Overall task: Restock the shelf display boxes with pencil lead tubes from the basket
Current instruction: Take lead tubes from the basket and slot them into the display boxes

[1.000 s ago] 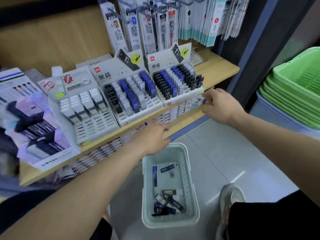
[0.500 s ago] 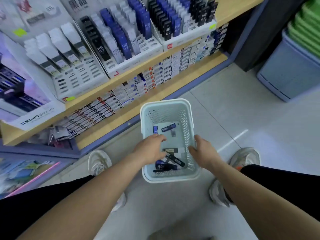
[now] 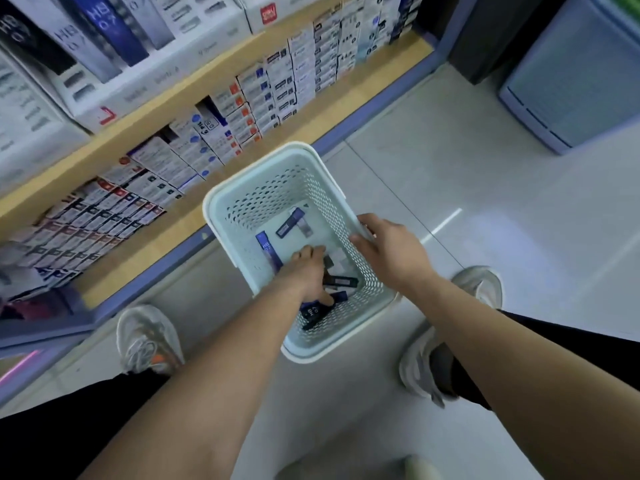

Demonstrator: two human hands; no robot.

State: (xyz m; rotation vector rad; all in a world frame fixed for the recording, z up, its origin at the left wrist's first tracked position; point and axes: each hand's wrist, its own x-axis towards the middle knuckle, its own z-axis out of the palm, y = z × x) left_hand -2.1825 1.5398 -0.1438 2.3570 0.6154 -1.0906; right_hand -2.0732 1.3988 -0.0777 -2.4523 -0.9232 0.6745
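Left hand [image 3: 308,275] down in the basket [image 3: 221,199] on the floor, fingers curled over the pencil lead tubes [image 3: 266,249], can't tell if that grip has one; right hand [image 3: 388,251] clamps the rim. Several tubes remain, display boxes [image 3: 166,74] unfilled above

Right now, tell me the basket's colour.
Pale mint green basket with perforated walls; head view.

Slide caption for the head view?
Left hand down among lead tubes in the basket; right hand grips its rim.
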